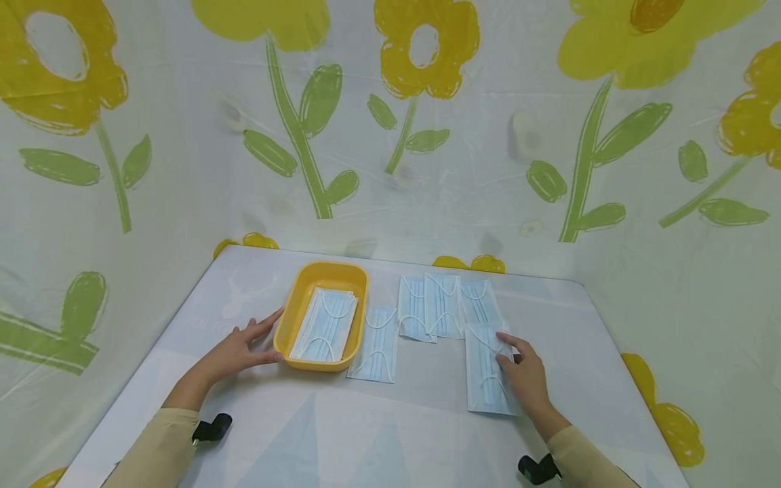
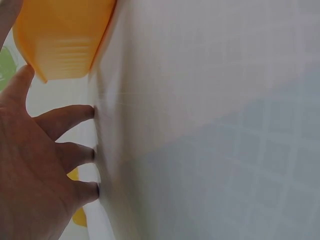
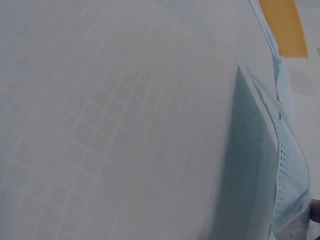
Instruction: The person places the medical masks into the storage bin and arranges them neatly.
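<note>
- Yellow plastic rounded tray (image 1: 331, 275): one, holding uncounted stacked masks (image 1: 326, 325) only the head view is showing.
- Left hand (image 1: 242, 347), fingers spread, is touching it, gripping nothing.
- Right hand (image 1: 528, 374) is pinching one pale-blue pleated mask (image 1: 485, 371), right of the tray; the right wrist view is revealing its lifted edge.
- Four similar masks (image 1: 443, 305) are lying nearby.

Table (image 1: 427, 386): pale top, light blue triangles toward the near side, faint grid texture up close. Directly on it: yellow tray (image 1: 320, 367) left of centre, long side running front to back. Loose mask (image 1: 379, 342) at tray's right, left edge hidden by the rim; can't tell if tucked under. Further right, row of three: left mask (image 1: 410, 308), middle mask (image 1: 444, 305) overlapping it, right mask (image 1: 481, 301) just beside. Front mask (image 1: 485, 386) overlaps the right one's near end; one edge sits raised off the surface.
</note>
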`<action>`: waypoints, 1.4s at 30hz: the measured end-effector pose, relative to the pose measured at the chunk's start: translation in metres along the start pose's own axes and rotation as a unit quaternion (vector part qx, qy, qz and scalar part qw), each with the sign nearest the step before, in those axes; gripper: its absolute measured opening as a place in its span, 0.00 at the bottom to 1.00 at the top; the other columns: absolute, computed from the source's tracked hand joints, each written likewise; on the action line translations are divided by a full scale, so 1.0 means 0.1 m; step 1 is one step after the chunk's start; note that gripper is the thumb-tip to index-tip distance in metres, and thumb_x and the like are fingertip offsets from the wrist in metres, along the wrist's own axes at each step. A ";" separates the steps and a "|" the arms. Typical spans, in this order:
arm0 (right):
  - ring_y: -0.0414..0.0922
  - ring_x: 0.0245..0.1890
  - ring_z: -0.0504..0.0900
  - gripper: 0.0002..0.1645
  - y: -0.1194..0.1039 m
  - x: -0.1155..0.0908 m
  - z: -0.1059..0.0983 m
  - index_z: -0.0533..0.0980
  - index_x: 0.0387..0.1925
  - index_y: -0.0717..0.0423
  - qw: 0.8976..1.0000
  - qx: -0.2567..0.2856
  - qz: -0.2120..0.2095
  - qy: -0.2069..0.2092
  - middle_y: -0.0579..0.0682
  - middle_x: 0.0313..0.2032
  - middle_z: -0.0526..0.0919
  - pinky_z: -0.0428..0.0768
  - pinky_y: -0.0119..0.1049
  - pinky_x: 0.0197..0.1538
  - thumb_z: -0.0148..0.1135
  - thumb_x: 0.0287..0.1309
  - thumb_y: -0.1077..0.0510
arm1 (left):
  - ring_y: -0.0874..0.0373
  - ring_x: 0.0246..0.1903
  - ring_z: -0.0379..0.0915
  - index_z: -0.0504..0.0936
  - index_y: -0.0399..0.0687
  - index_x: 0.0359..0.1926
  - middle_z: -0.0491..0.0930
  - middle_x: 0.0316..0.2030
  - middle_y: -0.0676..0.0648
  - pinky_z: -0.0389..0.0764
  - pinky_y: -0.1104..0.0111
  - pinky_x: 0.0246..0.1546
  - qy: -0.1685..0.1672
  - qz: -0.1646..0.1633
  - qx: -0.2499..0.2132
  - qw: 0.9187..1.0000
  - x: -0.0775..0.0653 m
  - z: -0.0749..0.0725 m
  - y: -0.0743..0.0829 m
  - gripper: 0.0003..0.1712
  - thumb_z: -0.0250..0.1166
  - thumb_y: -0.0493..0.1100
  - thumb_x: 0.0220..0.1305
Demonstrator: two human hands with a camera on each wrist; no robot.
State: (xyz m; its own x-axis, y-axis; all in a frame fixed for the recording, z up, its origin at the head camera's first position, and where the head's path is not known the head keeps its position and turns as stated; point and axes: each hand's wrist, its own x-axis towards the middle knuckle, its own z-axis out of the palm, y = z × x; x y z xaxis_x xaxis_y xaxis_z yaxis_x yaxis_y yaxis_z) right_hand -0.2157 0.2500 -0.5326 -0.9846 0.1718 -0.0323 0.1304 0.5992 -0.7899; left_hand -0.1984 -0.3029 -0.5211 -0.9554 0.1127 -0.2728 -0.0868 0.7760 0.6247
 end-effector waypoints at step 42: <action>0.47 0.38 0.74 0.27 -0.36 0.01 0.54 0.76 0.65 0.51 0.999 0.032 -0.027 -0.018 0.55 0.62 0.76 0.73 0.30 0.35 0.63 0.64 0.64 | 0.17 0.72 0.31 0.49 0.65 0.81 0.48 0.78 0.34 0.41 0.19 0.60 0.009 0.009 0.009 1.000 0.01 0.00 -0.01 0.61 0.72 0.70 0.54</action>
State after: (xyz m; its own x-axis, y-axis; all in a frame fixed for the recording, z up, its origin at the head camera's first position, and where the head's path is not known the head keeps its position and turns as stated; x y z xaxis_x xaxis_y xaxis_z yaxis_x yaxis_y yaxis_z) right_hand -0.2280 0.1864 -0.5367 -0.9937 0.1115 -0.0106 0.0711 0.5545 -0.8291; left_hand -0.1996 -0.3036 -0.5225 -0.9617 0.1154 -0.2487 -0.0653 0.7847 0.6164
